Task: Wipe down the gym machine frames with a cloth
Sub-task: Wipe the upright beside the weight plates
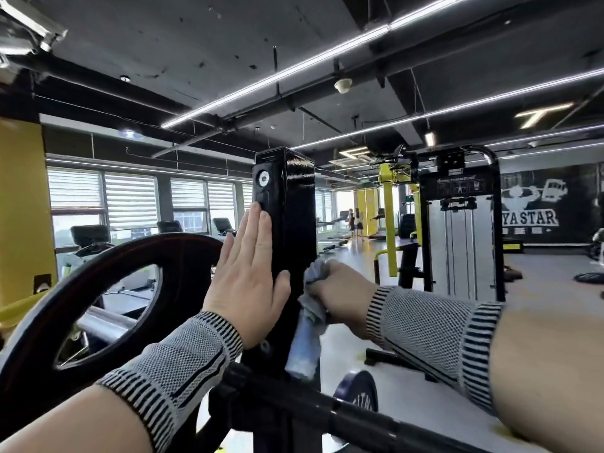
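Note:
A glossy black upright post (pixel 295 230) of a gym machine frame stands in the middle of the view. My left hand (pixel 250 279) lies flat against its left face, fingers straight and pointing up. My right hand (pixel 340 292) grips a grey-blue cloth (pixel 310 325) and holds it against the post's right side; part of the cloth hangs down below the hand. Both forearms wear grey knitted sleeves.
A large black weight plate (pixel 108 308) sits on a steel bar at the left. A black bar (pixel 327 413) crosses low in front, with a smaller plate (pixel 358 393) behind it. A cable machine (pixel 461 230) stands at the right. Two people stand far back by treadmills.

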The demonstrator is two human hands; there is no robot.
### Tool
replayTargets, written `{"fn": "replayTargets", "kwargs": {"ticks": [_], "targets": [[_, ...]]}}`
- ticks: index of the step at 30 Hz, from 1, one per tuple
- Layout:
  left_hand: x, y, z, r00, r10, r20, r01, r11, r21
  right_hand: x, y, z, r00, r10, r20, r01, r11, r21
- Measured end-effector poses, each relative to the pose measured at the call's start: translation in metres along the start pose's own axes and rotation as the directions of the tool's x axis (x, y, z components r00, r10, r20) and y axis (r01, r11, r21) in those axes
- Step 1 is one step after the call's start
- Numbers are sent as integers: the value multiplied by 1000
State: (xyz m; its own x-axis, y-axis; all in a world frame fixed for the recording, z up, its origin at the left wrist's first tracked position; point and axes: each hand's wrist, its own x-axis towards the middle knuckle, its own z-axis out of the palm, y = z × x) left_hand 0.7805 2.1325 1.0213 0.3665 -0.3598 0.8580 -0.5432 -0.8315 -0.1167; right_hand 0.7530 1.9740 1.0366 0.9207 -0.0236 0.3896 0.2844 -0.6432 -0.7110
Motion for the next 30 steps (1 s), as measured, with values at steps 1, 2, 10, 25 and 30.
{"fn": "replayTargets", "kwargs": {"ticks": [1, 2, 10, 25, 30], "targets": [[0, 0, 0, 1000, 6, -4, -6, 1000, -2, 3, -12, -6, 997, -34, -73, 36, 999, 24], [0, 1, -1, 1000, 11, -7, -11, 1000, -6, 12, -25, -16, 987, -61, -149, 80, 988, 131], [0, 4, -13, 997, -20, 77, 19, 1000, 4, 6, -4, 7, 993, -15, -119, 62, 915, 398], [1, -3, -41, 980, 39, 197, -21, 996, -92, 19, -83, -14, 732, -465, -498, 468, 874, -129], [-2, -6, -52, 991, -70, 112, 114, 880, -461, 24, -94, -23, 494, -851, -178, 457, 428, -779]]}}
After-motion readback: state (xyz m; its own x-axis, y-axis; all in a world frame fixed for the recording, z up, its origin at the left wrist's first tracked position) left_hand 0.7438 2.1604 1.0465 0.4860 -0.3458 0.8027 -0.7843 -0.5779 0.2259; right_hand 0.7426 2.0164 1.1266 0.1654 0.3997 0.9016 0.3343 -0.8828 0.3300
